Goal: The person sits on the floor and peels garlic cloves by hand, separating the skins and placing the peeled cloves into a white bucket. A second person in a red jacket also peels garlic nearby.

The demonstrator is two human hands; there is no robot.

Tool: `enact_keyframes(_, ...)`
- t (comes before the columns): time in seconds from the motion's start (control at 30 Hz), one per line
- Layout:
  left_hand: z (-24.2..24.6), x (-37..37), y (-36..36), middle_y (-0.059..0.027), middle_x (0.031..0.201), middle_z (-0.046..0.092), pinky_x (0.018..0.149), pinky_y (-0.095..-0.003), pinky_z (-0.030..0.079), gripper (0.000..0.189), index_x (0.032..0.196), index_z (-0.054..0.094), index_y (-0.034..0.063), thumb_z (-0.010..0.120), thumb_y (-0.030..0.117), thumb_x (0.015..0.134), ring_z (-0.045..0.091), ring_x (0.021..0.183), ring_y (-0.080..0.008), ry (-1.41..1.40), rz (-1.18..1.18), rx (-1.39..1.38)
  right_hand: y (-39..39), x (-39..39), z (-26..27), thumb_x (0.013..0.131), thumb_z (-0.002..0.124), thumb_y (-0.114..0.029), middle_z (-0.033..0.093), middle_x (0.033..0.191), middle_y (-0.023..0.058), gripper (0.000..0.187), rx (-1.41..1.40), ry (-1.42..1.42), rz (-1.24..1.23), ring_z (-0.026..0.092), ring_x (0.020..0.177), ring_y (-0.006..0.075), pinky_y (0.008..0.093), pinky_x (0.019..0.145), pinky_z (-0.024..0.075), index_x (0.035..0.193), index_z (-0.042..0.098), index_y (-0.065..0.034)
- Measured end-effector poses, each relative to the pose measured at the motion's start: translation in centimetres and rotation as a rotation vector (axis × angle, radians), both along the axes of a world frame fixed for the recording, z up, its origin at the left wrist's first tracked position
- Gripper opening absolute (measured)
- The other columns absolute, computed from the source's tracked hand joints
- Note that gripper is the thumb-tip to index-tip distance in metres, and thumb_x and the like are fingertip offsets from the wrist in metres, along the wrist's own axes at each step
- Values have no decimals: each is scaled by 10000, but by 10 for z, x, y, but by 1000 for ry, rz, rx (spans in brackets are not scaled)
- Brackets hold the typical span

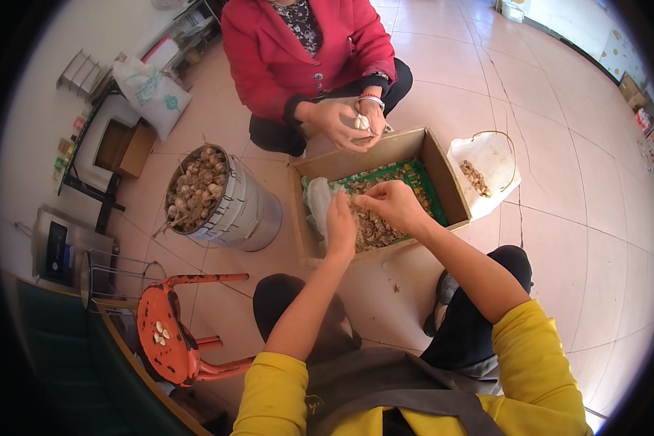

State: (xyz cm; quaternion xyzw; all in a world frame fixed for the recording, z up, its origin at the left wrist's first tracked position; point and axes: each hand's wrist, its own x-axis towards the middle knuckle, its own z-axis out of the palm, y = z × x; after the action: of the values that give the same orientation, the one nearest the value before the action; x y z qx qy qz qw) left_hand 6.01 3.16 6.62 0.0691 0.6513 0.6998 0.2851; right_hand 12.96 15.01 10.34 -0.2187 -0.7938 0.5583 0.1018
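Both my hands are close together above a wooden box (301, 218), whose green lining holds garlic skins (379, 231) and a pale plastic bag (320, 201). My left hand (342, 224) is upright at the left, its fingers pointing up. My right hand (393, 204) reaches in from the right, thumb and forefinger pinched together beside the left fingertips. Anything between the fingers is too small or hidden to tell. Across the box, a person in a red jacket (327, 49) holds a white garlic bulb (361, 122) in both hands.
A bucket (250, 207) full of unpeeled garlic bulbs (196, 185) stands left of the box. At its right is a white container (488, 201) with garlic cloves (473, 177). A worn red stool (158, 310) at lower left bears several peeled cloves (162, 333). My knees flank the near side.
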Motion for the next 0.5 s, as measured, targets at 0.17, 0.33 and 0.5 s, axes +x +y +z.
enact_keyframes(0.17,0,6,6,-83,756,515,623,-301,435,267,939,479,12,361,244,998,515,676,-169,566,-4,-31,1,3,2,822,564,-533,620,675,144,587,235,-79,57,595,635,220,394,647,474,818,654,47)
enact_keyframes(0.33,0,6,-1,-33,806,492,674,-264,401,251,980,487,21,336,220,1004,457,736,-124,445,-138,-94,-7,1,-6,870,513,-486,655,777,186,558,-71,-47,134,636,708,260,379,669,478,889,640,57)
enact_keyframes(0.5,-4,6,10,-38,677,489,526,-268,402,240,852,487,49,354,200,983,477,571,-142,229,40,-6,-11,1,-9,893,491,-400,661,809,195,498,-76,-9,142,648,752,245,354,687,488,887,623,80)
